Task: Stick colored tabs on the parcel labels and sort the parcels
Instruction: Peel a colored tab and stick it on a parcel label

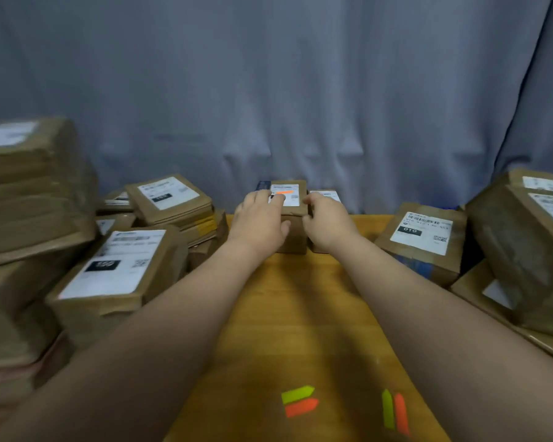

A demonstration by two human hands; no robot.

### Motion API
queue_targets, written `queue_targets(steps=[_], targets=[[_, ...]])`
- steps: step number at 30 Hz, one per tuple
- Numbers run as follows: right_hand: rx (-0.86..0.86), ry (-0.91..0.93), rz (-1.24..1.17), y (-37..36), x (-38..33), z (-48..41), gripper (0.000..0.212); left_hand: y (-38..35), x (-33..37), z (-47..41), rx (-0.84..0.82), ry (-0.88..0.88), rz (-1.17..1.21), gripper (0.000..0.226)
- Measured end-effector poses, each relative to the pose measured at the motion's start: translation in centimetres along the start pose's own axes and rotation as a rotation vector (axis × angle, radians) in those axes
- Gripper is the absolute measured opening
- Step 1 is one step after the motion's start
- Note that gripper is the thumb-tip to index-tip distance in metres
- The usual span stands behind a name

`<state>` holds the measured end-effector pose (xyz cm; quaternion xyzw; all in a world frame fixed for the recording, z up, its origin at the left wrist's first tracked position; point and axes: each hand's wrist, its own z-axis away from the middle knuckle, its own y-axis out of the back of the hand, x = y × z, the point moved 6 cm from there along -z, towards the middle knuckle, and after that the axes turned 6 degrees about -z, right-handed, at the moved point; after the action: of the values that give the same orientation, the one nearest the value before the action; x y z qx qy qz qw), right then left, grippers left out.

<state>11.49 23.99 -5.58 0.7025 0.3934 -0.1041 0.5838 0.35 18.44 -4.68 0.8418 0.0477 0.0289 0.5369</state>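
Both hands, left (262,218) and right (328,220), clasp the sides of a small brown parcel (290,215) at the far end of the bench (300,314). An orange tab (283,192) lies crosswise on its upward-facing label. Stacked parcels (115,269) crowd the left; more parcels (425,240) stand right. Spare tabs (299,401) lie near.

Both hands — left hand (261,220), right hand (328,223) — grip a small parcel (290,218) at twelve o'clock; an orange tab (284,192) sits on its label (288,196).
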Motion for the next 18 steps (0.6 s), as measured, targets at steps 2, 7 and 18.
queue_targets(steps=[2,7,18], targets=[[0.052,0.089,-0.112,1.1,-2.1,2.3,0.037,3.3,-0.6,2.6,0.054,0.0,0.013,0.049],[0.052,0.293,-0.408,2.2,-7.9,8.5,0.027,10.2,-3.7,10.1,0.199,0.024,0.059,0.041],[-0.239,0.008,-0.625,-6.8,-13.9,14.5,0.036,8.8,-12.9,21.0,0.129,0.313,-0.065,0.048]])
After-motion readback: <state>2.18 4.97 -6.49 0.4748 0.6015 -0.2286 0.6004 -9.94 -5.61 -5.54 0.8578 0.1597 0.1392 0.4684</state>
